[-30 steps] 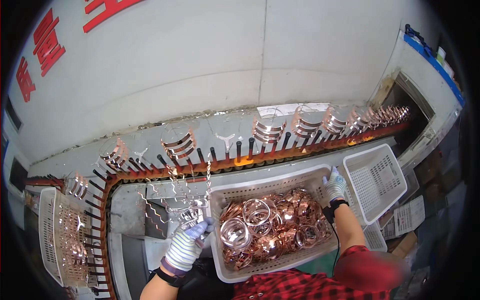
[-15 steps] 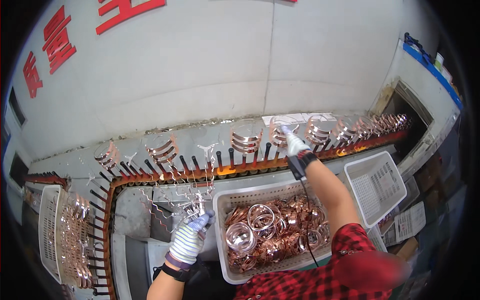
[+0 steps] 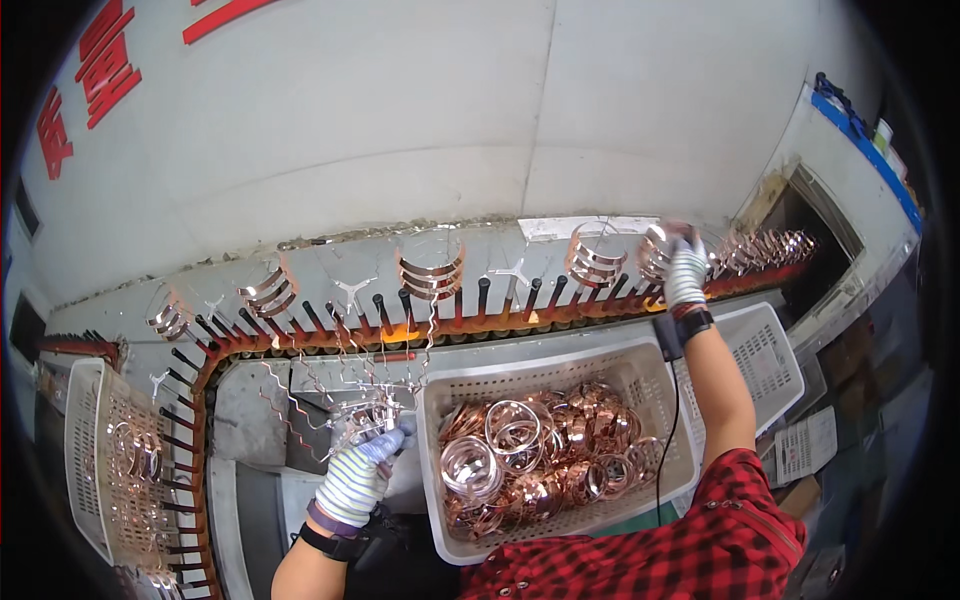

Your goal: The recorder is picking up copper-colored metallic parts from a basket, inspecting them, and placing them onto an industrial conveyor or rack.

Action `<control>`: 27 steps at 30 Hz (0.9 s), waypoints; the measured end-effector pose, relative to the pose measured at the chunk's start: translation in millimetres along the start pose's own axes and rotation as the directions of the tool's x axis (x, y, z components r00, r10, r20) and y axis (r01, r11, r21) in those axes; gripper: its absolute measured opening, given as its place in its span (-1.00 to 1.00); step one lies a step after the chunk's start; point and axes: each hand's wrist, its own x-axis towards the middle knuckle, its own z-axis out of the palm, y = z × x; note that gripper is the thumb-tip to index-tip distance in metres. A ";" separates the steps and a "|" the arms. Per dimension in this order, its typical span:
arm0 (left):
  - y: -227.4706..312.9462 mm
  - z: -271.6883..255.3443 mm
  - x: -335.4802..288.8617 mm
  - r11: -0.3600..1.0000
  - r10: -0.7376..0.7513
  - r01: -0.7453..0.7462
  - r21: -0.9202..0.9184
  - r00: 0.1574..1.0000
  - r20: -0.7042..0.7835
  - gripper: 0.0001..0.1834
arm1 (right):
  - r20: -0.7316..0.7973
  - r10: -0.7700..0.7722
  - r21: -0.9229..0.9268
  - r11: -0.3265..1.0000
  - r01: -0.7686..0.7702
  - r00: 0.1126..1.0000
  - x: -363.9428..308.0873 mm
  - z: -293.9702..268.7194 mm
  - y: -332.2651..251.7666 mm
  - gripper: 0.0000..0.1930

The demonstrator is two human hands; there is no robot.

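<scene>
My left hand [image 3: 352,482], in a striped glove, is closed on a bundle of metal wire hangers [image 3: 378,408], whose long wavy wires fan out up and to the left. My right hand [image 3: 686,277], gloved too, reaches far forward to a set of copper rings [image 3: 654,252] on the conveyor line. Its fingers are smeared by motion, so its grip is unclear. Left of it another copper ring set [image 3: 596,258] hangs on a wire holder, and beyond that stands a bare three-armed holder [image 3: 512,272]. A further ring set [image 3: 430,272] follows.
A pale plastic basket [image 3: 430,420] full of copper rings stands before me. An upright basket [image 3: 85,440] is at the left, and another light basket [image 3: 775,350] at the right. The conveyor [image 3: 460,330], with black upright pegs, curves along the wall and down the left side.
The ring sets on the conveyor have shifted left. My right hand has moved right, away from a holder that carried rings and is now bare. My left hand still grips the hangers.
</scene>
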 end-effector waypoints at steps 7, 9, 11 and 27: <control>-14.0 30.5 -2.7 0.999 -0.027 0.027 -0.045 1.000 0.012 -0.79 | 0.211 0.678 0.077 0.706 -0.704 0.704 70.6 -57.4 75.7 -0.58; -21.9 40.1 0.4 0.998 0.014 -0.013 -0.065 1.000 0.007 -0.79 | 0.314 0.714 0.073 0.639 -0.765 0.626 78.6 -55.5 104.1 -0.55; -27.6 47.1 3.8 0.998 0.004 -0.003 -0.069 1.000 0.001 -0.78 | 0.257 0.676 -0.093 0.728 -0.679 0.690 84.2 -52.6 118.6 -0.54; -72.9 112.0 12.1 0.991 -0.017 0.007 -0.130 0.997 -0.075 -0.77 | -0.359 0.123 0.048 0.992 -0.113 0.925 215.8 -230.3 57.7 -0.59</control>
